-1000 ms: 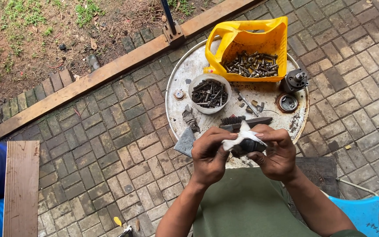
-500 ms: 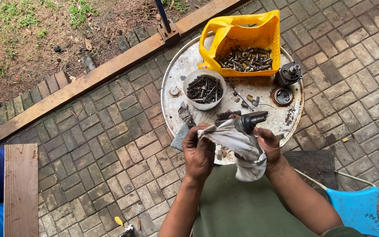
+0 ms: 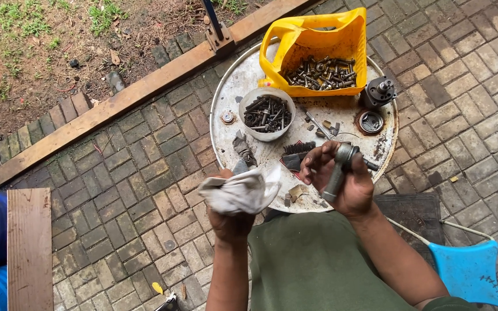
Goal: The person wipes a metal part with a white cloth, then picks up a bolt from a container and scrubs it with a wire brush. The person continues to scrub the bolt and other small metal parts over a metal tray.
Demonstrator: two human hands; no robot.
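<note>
A: Item one, the thing in hand?

B: A grey metal joint part [image 3: 338,171], stem and socket, is sitting upright in the right hand [image 3: 341,183], above the near edge of the round metal tray [image 3: 229,95]. The fingers [image 3: 318,162] are curling around it, pinching the shaft.

A: The other hand?

B: The left hand [image 3: 230,217] is gripping a crumpled white rag [image 3: 240,193], fingers closing tight on the cloth. It is hovering just beside the part, not touching it.

A: On the tray?

B: A white bowl [image 3: 267,113] is holding dark bolts; behind it a yellow cut container [image 3: 316,50] is holding more. A wire brush [image 3: 298,151] is lying near the right hand. A black round fitting [image 3: 379,91] and a ring-shaped part [image 3: 371,121] are sitting at the far right rim.

A: Surroundings?

B: Brick paving [image 3: 128,190], a wooden plank [image 3: 29,247] at left, and a blue stool [image 3: 471,270] at right.
</note>
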